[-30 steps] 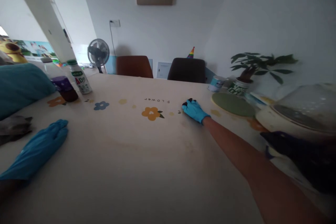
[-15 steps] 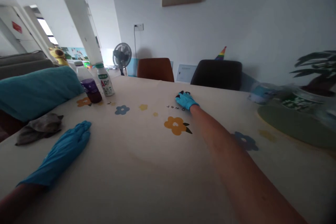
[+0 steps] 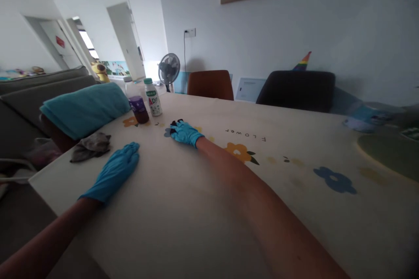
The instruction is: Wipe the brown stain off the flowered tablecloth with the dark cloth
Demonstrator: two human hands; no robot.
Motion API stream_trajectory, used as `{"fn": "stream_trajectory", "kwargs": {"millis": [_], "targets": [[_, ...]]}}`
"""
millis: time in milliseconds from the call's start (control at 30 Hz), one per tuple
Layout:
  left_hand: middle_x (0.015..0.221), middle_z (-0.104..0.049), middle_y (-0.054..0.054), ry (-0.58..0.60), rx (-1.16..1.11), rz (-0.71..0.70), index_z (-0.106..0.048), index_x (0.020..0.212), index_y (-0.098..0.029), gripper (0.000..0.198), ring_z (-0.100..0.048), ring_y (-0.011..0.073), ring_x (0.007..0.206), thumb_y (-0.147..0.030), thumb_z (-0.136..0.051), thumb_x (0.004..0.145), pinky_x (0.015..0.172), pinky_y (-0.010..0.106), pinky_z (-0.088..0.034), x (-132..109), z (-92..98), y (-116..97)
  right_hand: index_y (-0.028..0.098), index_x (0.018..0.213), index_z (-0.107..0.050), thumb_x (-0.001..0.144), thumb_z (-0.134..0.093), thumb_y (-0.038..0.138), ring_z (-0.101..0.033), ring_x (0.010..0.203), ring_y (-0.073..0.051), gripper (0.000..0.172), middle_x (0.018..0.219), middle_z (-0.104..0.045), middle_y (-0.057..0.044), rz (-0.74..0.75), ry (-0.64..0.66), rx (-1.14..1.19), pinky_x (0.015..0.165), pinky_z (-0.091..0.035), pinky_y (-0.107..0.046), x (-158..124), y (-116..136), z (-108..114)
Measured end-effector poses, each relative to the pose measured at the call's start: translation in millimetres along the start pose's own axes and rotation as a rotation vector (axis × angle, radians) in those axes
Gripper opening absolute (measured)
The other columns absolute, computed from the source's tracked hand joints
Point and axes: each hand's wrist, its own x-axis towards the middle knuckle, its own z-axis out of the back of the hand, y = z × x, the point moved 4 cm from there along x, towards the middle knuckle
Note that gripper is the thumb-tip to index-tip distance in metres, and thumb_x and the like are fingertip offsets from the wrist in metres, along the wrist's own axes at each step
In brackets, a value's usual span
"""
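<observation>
My left hand (image 3: 119, 166), in a blue glove, lies flat on the pale tablecloth (image 3: 170, 209), fingers stretched out and holding nothing. Just beyond its wrist side rests a crumpled grey cloth (image 3: 91, 147). Also gloved in blue, my right hand (image 3: 186, 133) presses down on the table over a blue printed flower. Dark material shows at its fingertips, mostly hidden under the palm, so its kind is unclear. Past that hand stand a white bottle with a green cap (image 3: 153, 98) and a clear bottle with a purple label (image 3: 139, 109).
A teal towel (image 3: 85, 107) hangs over a chair at the left. Brown (image 3: 211, 85) and black (image 3: 296, 90) chairs stand along the far edge. At the right lie a green mat (image 3: 389, 154) and a blurred blue-white packet (image 3: 363, 117). A fan (image 3: 169, 69) stands behind.
My right hand has swept left across the tablecloth, from beside the printed lettering to the blue flower near the bottles. The view has turned left; my left hand stays flat near the grey cloth.
</observation>
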Motion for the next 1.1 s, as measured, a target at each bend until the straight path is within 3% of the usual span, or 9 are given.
{"fn": "stream_trajectory", "kwargs": {"millis": [133, 233, 367, 500, 667, 767, 900, 1000, 1100], "targets": [[0.192, -0.037, 0.017, 0.013, 0.0, -0.013, -0.044, 0.185, -0.004, 0.079, -0.037, 0.029, 0.18, -0.042, -0.03, 0.117, 0.151, 0.044, -0.019, 6, 0.2, -4, 0.011, 0.167, -0.066, 0.122, -0.064, 0.026, -0.05, 0.167, -0.032, 0.048, 0.18, -0.058, -0.013, 0.114, 0.074, 0.004, 0.141, -0.036, -0.048, -26, 39, -9], [0.191, -0.039, 0.018, -0.003, -0.001, -0.026, -0.046, 0.184, -0.005, 0.075, -0.038, 0.0291, 0.18, -0.04, -0.032, 0.119, 0.151, 0.041, -0.02, 8, 1.3, -5, 0.016, 0.17, -0.066, 0.118, -0.07, 0.03, -0.046, 0.172, -0.033, 0.053, 0.183, -0.054, -0.012, 0.204, 0.121, 0.036, 0.144, -0.033, -0.048, -63, 62, -14], [0.192, -0.037, 0.02, 0.006, 0.014, -0.027, -0.045, 0.183, 0.0, 0.074, -0.037, 0.0295, 0.18, -0.036, -0.03, 0.12, 0.151, 0.04, -0.017, 6, 5.3, -11, 0.02, 0.179, -0.059, 0.117, -0.069, 0.036, -0.033, 0.179, -0.037, 0.065, 0.188, -0.044, -0.013, 0.284, 0.157, 0.152, 0.147, -0.029, -0.056, -138, 87, -12], [0.193, -0.032, 0.02, 0.027, 0.028, -0.032, -0.04, 0.184, 0.003, 0.073, -0.034, 0.0311, 0.181, -0.033, -0.028, 0.122, 0.151, 0.041, -0.015, 2, 8.8, -15, 0.024, 0.184, -0.051, 0.121, -0.057, 0.038, -0.026, 0.181, -0.036, 0.065, 0.188, -0.045, -0.01, 0.279, 0.189, 0.235, 0.148, -0.026, -0.064, -223, 90, 9], [0.192, -0.034, 0.023, 0.009, 0.04, -0.059, -0.041, 0.181, 0.006, 0.07, -0.035, 0.0328, 0.18, -0.031, -0.027, 0.123, 0.151, 0.045, -0.016, 4, 6.3, -12, 0.034, 0.179, -0.059, 0.113, -0.057, 0.025, -0.029, 0.18, -0.034, 0.066, 0.187, -0.045, -0.004, 0.041, 0.189, 0.21, 0.147, -0.018, -0.072, -322, 52, 49], [0.192, -0.033, 0.023, 0.009, 0.04, -0.062, -0.04, 0.181, 0.007, 0.07, -0.033, 0.0342, 0.181, -0.031, -0.026, 0.124, 0.151, 0.046, -0.016, 5, 5.5, -11, 0.037, 0.172, -0.068, 0.109, -0.058, 0.026, -0.037, 0.177, -0.037, 0.065, 0.184, -0.049, -0.002, -0.117, 0.157, 0.126, 0.145, -0.022, -0.075, -380, 17, 69], [0.194, -0.031, 0.023, 0.052, 0.049, -0.037, -0.038, 0.181, 0.008, 0.07, -0.029, 0.032, 0.182, -0.03, -0.025, 0.124, 0.15, 0.041, -0.013, 1, 8.7, -15, 0.034, 0.173, -0.067, 0.104, -0.056, 0.029, -0.045, 0.173, -0.039, 0.07, 0.183, -0.051, -0.007, -0.3, 0.093, -0.023, 0.143, -0.03, -0.076, -451, -39, 82], [0.194, -0.032, 0.022, 0.056, 0.056, -0.032, -0.039, 0.181, 0.007, 0.071, -0.03, 0.0303, 0.182, -0.031, -0.026, 0.122, 0.15, 0.039, -0.014, -3, 11.2, -18, 0.031, 0.167, -0.073, 0.101, -0.057, 0.034, -0.05, 0.169, -0.042, 0.068, 0.179, -0.058, -0.011, -0.431, 0.039, -0.099, 0.139, -0.04, -0.077, -486, -78, 85], [0.194, -0.031, 0.022, 0.051, 0.069, -0.039, -0.038, 0.182, 0.007, 0.073, -0.03, 0.0318, 0.182, -0.032, -0.023, 0.122, 0.15, 0.042, -0.015, -2, 9.8, -17, 0.034, 0.168, -0.073, 0.101, -0.06, 0.039, -0.052, 0.168, -0.041, 0.068, 0.178, -0.059, -0.01, -0.481, -0.016, -0.105, 0.137, -0.047, -0.073, -493, -101, 88]]}}
